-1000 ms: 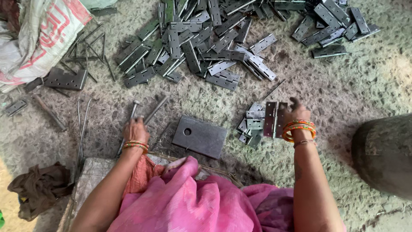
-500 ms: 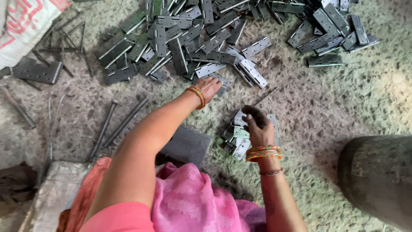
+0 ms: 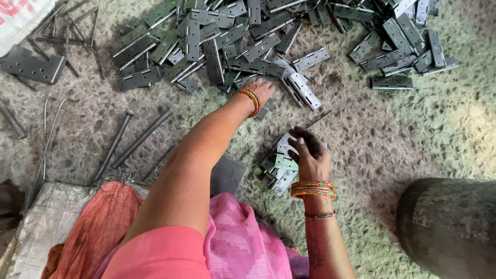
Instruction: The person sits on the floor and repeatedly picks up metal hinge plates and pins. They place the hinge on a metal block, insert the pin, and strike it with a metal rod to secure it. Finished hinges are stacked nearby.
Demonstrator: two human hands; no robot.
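The left hand (image 3: 262,89) reaches far forward, palm down, to the near edge of a big heap of grey metal hinges (image 3: 243,39). Its fingers lie flat on the hinges at that edge, but they are half hidden among the metal, so I cannot tell whether they grip one. The heap holds far too many hinges to count; several dozen at least, spread beyond and to both sides of those fingers. A second, smaller cluster (image 3: 408,46) of about a dozen lies well to the right of the heap.

The right hand (image 3: 310,155) rests closer to the body on a small pile of hinges (image 3: 279,168), roughly eight or ten pieces. Its fingers (image 3: 302,140) are curled loosely over the top pieces, touching them, narrow rather than spread. One thin nail or pin (image 3: 318,120) lies just beyond those fingertips.

Left of the outstretched arm lie two long rods (image 3: 129,142) side by side, and beside them two bent wire hooks (image 3: 49,134). A dark flat plate (image 3: 227,173) shows just beside the arm, under it. A white sack with red print (image 3: 23,15) sits at the far left corner, well apart from both hands. A round dark drum (image 3: 449,222) stands to the right of the right wrist.
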